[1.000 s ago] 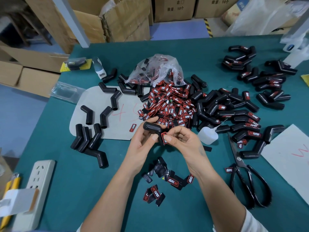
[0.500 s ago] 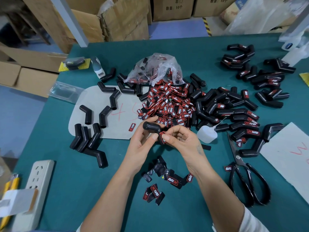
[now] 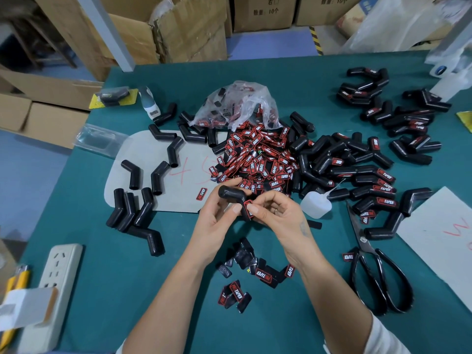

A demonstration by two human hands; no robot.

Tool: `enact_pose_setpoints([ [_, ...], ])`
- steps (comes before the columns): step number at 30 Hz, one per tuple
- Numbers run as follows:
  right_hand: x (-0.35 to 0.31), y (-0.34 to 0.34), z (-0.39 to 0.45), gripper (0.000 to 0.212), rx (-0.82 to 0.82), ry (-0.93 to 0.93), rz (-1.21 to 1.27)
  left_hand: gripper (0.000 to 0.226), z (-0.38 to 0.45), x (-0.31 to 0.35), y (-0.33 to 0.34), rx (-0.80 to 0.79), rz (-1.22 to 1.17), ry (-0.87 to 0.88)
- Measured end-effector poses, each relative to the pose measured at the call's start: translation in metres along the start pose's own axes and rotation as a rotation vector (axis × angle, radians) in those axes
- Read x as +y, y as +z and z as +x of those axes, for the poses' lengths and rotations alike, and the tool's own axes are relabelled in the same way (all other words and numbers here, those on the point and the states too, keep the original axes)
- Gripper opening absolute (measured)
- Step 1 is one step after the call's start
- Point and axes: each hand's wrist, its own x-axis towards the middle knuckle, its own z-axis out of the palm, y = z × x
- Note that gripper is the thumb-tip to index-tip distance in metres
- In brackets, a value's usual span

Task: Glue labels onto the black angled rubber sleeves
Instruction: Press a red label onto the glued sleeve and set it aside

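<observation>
- Left hand (image 3: 217, 221): fingers curled round a black angled rubber sleeve (image 3: 233, 198), held above the green table (image 3: 102, 277) near frame centre; the thumb lies close against the sleeve's lower leg.
- Right hand (image 3: 278, 215): thumb and forefinger pinch a red-and-black label (image 3: 248, 208) and press it against the lower leg of the held sleeve; the other fingers are curled.
- Label pile (image 3: 255, 157): at 12 o'clock from the hands, spilling from a clear plastic bag (image 3: 237, 106); legible pieces read "TAPER" in white on black with a red border.
- Loose labels (image 3: 263, 274): at 6 o'clock from the hands, between the forearms; two read "TAPER".
- Plain sleeves (image 3: 135, 208): at 9 o'clock, some on a grey sheet (image 3: 122, 175) marked in red pen.
- Labelled sleeves (image 3: 373, 185): at 2 to 3 o'clock, heaped, "TAPER" visible on several.
- Glue bottle (image 3: 315, 206): translucent, just beside the right hand at 3 o'clock.
- Scissors (image 3: 375, 272): black-handled, at 4 o'clock.
- Power strip (image 3: 55, 279): white, at 8 o'clock.
- Cardboard boxes (image 3: 263, 11): beyond the table at 12 o'clock, printed "10个".
</observation>
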Motion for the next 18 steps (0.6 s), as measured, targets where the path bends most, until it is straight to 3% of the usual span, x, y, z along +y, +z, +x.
enact_pose_setpoints([
  [18, -0.0027, 0.0004, -0.0012, 0.011, 0.003, 0.007, -0.001, 0.043, -0.0003, 0.0004, -0.0003, -0.013, -0.011, -0.005],
])
